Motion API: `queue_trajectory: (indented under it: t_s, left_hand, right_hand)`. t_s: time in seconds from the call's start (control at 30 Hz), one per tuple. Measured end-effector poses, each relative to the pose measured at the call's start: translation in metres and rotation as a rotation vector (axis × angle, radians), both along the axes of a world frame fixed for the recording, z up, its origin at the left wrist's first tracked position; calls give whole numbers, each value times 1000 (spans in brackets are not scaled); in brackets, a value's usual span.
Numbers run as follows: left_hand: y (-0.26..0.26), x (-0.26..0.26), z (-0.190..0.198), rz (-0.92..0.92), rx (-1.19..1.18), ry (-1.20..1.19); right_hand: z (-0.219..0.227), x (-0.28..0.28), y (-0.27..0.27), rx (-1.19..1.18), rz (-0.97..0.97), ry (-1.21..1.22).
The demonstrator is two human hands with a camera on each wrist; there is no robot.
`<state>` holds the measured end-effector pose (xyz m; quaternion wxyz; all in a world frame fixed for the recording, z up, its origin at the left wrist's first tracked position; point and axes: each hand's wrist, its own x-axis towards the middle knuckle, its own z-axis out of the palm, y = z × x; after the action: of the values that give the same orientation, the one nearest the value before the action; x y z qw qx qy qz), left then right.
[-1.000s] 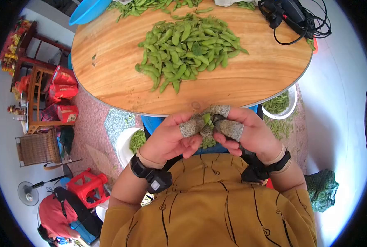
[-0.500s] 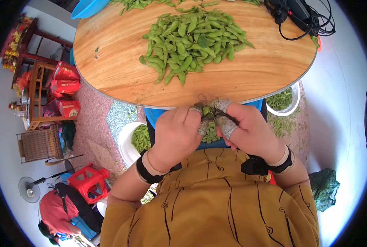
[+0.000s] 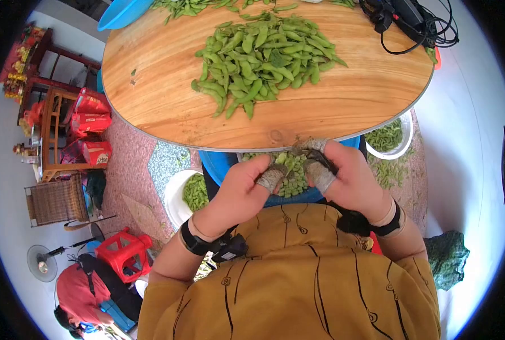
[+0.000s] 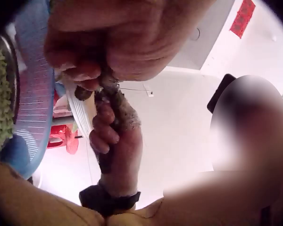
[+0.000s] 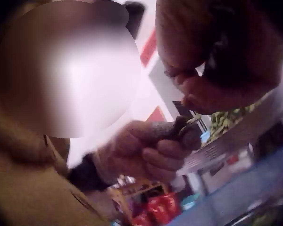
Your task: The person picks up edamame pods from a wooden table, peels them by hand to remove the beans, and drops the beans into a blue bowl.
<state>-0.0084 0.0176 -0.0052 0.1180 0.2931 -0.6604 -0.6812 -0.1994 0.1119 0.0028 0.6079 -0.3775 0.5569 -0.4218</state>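
Both hands stand close together just below the table's near edge, over a pile of shelled green beans [image 3: 291, 182] in a basin. Grey wrapping covers several fingertips. My left hand [image 3: 238, 187] has its fingers curled; in the right wrist view its thumb and forefinger pinch a small piece of bean pod [image 5: 193, 123]. My right hand [image 3: 351, 178] is a little apart from it, with forefinger and thumb bent inward and something dark along them. Whether the right fingertips hold anything I cannot tell. Green pods [image 3: 264, 62] lie heaped on the wooden table [image 3: 167, 107].
A blue basin [image 3: 210, 161] sits beneath the hands. White tubs of green pods stand at left [image 3: 176, 198] and right [image 3: 405, 139]. A black device with cables [image 3: 408, 25] lies at the table's far right. Another person [image 3: 82, 294] is at lower left beside a red stool [image 3: 125, 255].
The hands first worked together on a green pod, fingertips touching. Now they have parted slightly; the left hand has turned, thumb up, and more of the beans below shows between them.
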Motion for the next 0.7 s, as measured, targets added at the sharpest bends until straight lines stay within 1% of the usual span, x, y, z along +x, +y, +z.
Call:
queue_trajectory:
  t_s: [0.03,0.07,0.1,0.13,0.17,0.2,0.23,0.27,0.3,0.33,0.37,0.4,0.43,0.47,0.5,0.53,0.57,0.63,0.67,0.7]
  left_hand:
    - [0,1,-3,-60,-402,-45]
    - [2,0,-2,-61,-401,-49]
    - [3,-1,0,-98,-545,-69]
    - [4,-1,2,-137,-691,-88]
    - [5,0,3,-139,-691,-90]
    - [5,1,3,-212,-664,-94]
    - [5,2,4,-284,-635,-99]
    - [4,4,4,-284,-630,-103]
    - [4,5,4,-353,-588,-77]
    - [4,7,5,-421,-544,-49]
    - [6,8,8,-423,-535,-51]
    - [6,9,12,-384,-404,-6]
    - [6,10,15,-342,-277,40]
    - [5,12,14,-337,-276,39]
    - [5,16,13,-207,-164,-32]
    - [6,19,12,-76,-51,-104]
    - [6,21,8,-68,-53,-108]
    - [7,21,-2,40,-69,-169]
    - [8,19,-6,43,-129,-161]
    - [9,18,-7,43,-130,-159]
  right_hand:
    - [-6,4,0,-313,-34,367]
    - [-9,6,1,-626,-68,732]
    - [-8,7,1,-624,-70,728]
    - [-5,6,0,-612,27,783]
    - [-3,5,-1,-600,126,839]
    - [-4,2,-2,-600,126,837]
    - [-5,-3,-4,-602,220,818]
    - [-6,-7,-5,-601,315,795]
    - [-6,-9,-7,-595,319,787]
    - [-6,-12,-9,-542,354,691]
    - [-7,-14,-10,-488,385,594]
    - [-16,-13,-9,-391,338,389]
    - [-17,-14,-8,-389,340,388]
    - [-14,-13,-7,-177,259,157]
    - [-11,-11,-6,37,179,-75]
    - [-5,-5,-5,29,145,89]
    - [-12,-2,-3,27,154,86]
    - [-25,7,0,-524,110,946]
    - [-21,10,6,-477,44,960]
    - [-13,12,5,-478,44,963]
